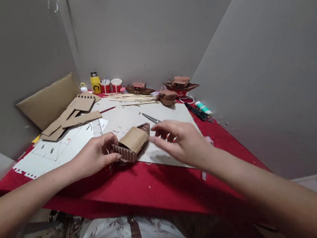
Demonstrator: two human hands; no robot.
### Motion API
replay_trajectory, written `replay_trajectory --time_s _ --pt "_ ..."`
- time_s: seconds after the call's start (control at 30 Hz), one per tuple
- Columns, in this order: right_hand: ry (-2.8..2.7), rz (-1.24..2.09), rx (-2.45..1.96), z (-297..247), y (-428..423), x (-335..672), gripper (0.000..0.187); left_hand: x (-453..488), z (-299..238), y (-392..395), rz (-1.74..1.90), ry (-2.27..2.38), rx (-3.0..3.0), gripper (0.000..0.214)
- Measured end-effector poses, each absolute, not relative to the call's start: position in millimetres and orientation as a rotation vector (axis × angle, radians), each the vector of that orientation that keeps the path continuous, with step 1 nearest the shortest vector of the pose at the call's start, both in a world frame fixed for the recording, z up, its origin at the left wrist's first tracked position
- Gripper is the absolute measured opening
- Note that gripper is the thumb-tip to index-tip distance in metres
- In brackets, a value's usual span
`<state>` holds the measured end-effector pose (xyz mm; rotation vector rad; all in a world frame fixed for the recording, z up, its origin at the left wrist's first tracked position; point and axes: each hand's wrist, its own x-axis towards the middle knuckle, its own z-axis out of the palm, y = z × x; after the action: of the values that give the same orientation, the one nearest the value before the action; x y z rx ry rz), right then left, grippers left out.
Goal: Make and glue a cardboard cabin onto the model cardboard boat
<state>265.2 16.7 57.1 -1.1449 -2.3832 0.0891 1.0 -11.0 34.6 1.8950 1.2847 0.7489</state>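
Observation:
A small model boat of corrugated cardboard, with a curved brown cover, sits at the front edge of the white board. My left hand pinches its near left end between thumb and fingers. Just right of the boat hovers my right hand, thumb and curved fingers apart. Its fingertips are close to the boat's side; whether they touch it I cannot tell. Behind that hand lie scissors, blades pointing left, their handles mostly hidden by it. Small orange patches show between the fingers.
Cardboard pieces are piled on the left. Thin wooden sticks lie at the back, near finished model boats, red-and-white cups and a yellow bottle. Black tools lie at right on the red cloth. Grey walls enclose the table.

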Motion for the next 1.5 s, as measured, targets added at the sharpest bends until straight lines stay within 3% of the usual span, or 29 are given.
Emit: replay_trajectory --time_s 0.1,0.2,0.3,0.57,0.7,0.9,1.2,1.5 --pt "-2.337 0.257 -0.873 51 -5 239 0.022 4 32 -6 0.734 1.265 1.933 0.013" --pt "-2.380 0.246 -0.840 36 -7 224 0.012 6 30 -4 0.713 1.249 1.981 0.011" --pt "-2.359 0.226 -0.832 27 -2 222 0.013 3 29 -3 0.720 1.236 2.031 0.009" --pt "-2.346 0.054 -0.896 33 -7 221 0.013 -12 19 24 0.954 1.105 1.649 0.035" --pt "-2.415 -0.093 -0.904 26 -11 215 0.018 -7 -2 35 0.920 1.011 1.402 0.036" --pt "-2.476 -0.193 -0.975 19 -13 213 0.024 7 -7 35 0.854 1.007 1.455 0.059" --pt "-2.418 -0.018 -0.967 19 -9 212 0.015 12 0 42 0.826 1.066 1.741 0.052" --pt "-2.344 -0.075 -0.879 15 -4 210 0.012 14 2 39 0.794 1.090 1.702 0.057"
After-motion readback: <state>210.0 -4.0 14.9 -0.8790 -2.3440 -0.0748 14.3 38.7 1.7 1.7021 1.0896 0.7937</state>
